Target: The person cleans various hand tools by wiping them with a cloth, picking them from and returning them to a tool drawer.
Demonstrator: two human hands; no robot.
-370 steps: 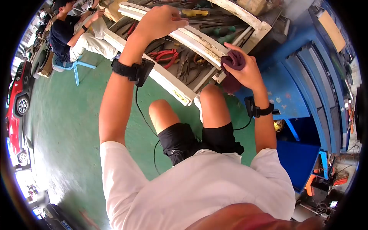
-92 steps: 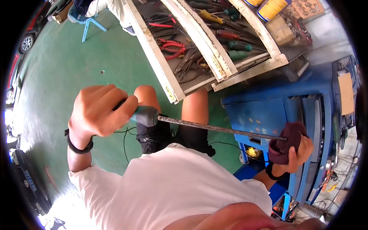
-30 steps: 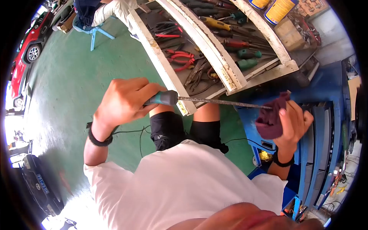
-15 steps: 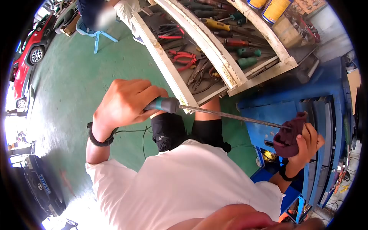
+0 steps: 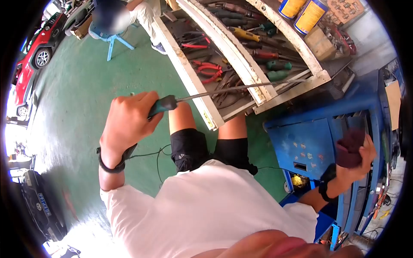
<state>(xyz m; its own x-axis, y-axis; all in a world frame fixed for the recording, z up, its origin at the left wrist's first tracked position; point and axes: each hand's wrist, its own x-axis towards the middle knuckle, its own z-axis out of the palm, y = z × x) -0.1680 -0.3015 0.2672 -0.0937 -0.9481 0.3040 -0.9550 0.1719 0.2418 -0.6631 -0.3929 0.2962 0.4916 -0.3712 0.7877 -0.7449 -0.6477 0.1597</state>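
Observation:
My left hand (image 5: 131, 122) is closed round the teal and black handle of a long screwdriver (image 5: 223, 90). Its thin shaft points right, across the near end of an open white drawer (image 5: 185, 72) that holds pliers and screwdrivers. A bunched maroon cloth (image 5: 350, 148) is gripped in my right hand (image 5: 363, 161), off to the right in front of the blue cabinet. The shaft and the cloth are apart. Red-handled pliers (image 5: 208, 69) lie in the drawer beyond the screwdriver.
The blue cabinet (image 5: 301, 144) stands at the right. Yellow and blue cans (image 5: 310, 16) and a wooden block (image 5: 320, 43) are past the drawer. At the upper left a person (image 5: 145, 16) sits on a blue stool (image 5: 112, 38). A red car (image 5: 36, 56) is at the far left.
The screwdriver's shaft has come out of the cloth and swung up over the drawer. My right hand has moved right with the cloth, away from the shaft.

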